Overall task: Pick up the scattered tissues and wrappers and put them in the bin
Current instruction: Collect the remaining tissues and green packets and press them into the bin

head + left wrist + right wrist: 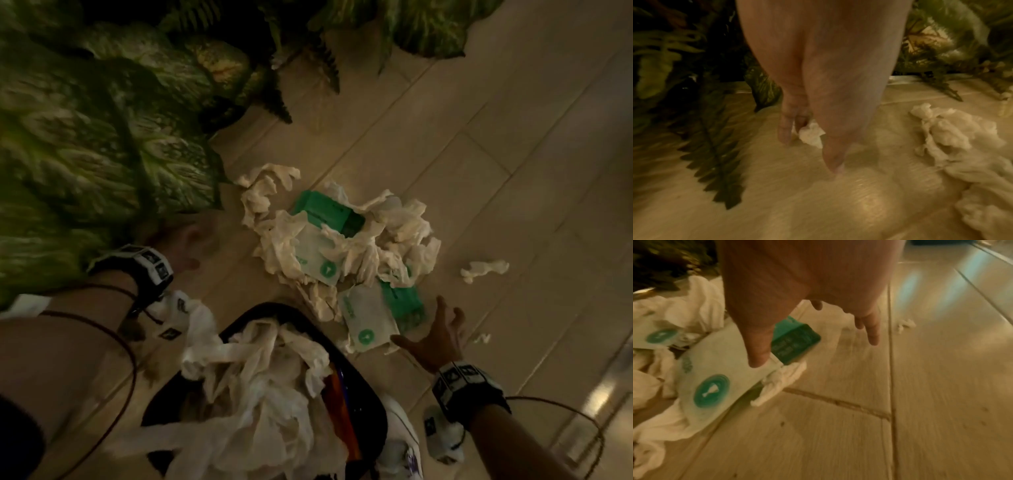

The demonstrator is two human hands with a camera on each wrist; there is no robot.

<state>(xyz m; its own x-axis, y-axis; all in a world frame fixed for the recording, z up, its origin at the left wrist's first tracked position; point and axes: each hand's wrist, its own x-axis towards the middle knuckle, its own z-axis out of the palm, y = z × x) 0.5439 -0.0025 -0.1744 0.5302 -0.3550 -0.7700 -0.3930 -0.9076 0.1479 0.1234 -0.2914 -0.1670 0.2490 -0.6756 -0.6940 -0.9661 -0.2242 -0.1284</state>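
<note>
Two white-and-green wrappers lie in the mess on the floor [513,192]: one wrapper [317,255] sits in the middle of the tissue pile [342,240], the other, the near wrapper [368,317], lies at the pile's edge closest to you, with a green packet [402,301] just beside it. A second green packet [325,212] shows at the far side of the pile.

Your right hand [436,334] hangs just above the floor with fingers spread and straight, grasping nothing. In the right wrist view your thumb [759,352] is at the corner of the near wrapper [715,382], while the other fingers [871,331] are apart from it; whether the thumb touches, you cannot tell from the blur.

Your left hand [186,245] reaches low beside the plant leaves [102,137], left of the pile. The left wrist view shows a small tissue scrap [810,134] pinched between its fingers [785,128] and thumb.

One loose tissue [484,269] lies on the floor well right of the pile, and a smaller shred [483,338] is near your right hand.

Closest to you stands the black bin [359,373], heaped with crumpled tissues.
</note>
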